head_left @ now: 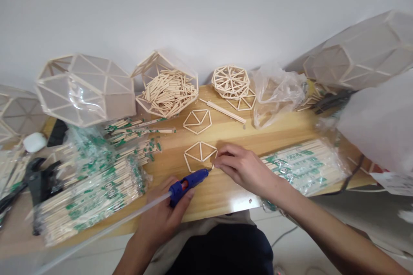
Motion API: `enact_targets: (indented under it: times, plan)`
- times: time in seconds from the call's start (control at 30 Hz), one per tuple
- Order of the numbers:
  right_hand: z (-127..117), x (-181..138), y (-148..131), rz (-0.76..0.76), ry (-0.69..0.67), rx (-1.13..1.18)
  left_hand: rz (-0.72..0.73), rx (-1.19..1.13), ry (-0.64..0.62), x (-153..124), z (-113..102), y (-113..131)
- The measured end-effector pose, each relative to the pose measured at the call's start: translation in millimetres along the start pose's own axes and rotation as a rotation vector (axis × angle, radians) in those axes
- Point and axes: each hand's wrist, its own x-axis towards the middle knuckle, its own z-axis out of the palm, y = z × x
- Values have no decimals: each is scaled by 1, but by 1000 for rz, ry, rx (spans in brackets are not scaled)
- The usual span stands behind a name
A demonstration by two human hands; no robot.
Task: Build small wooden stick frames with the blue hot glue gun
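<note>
- Glue rod (138, 212) slants back over the desk's (222, 197) near edge, its tail cut off from my view at lower left.
- Left hand (166, 212) wraps the blue glue gun (189, 184), gripping it firmly; palm and trigger are hidden from me.
- And the right hand (241, 165)! Thumb and fingertips pinch a short stick (212, 169), most of it covered; whether it's joined to anything, I can't make out.
- The stick frame (201, 152) lies flat near the middle of the desk, just left of those fingertips and just beyond the gun's nozzle, its lower right side hard to see.
- Behind it, toward the desk's far edge, sits a second frame (200, 123), out of either hand's grip.
- Farther back, left of that one, a heap of short sticks (169, 92) fills an open stick-built bowl (146, 105).
- Over by the near edge, the right forearm partly hides a wrapped chopstick pack (306, 165).
</note>
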Motion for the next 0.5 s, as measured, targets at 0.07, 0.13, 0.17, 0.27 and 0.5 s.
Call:
enact_targets:
  times: [0.07,0.13,0.17,0.27,0.5]
  plan:
    - [0,0,0,-1,1,2,2,-7,9,0,0,1]
    - [0,0,0,-4,-1,6,-2,-17,17,1,0,1]
    - [0,0,0,-4,-1,8,-8,-20,20,0,0,1]
    - [0,0,0,-5,5,14,-36,-17,32,-1,0,-1]
    - [0,0,1,-9,12,22,-242,-99,71,-14,-1,-13]
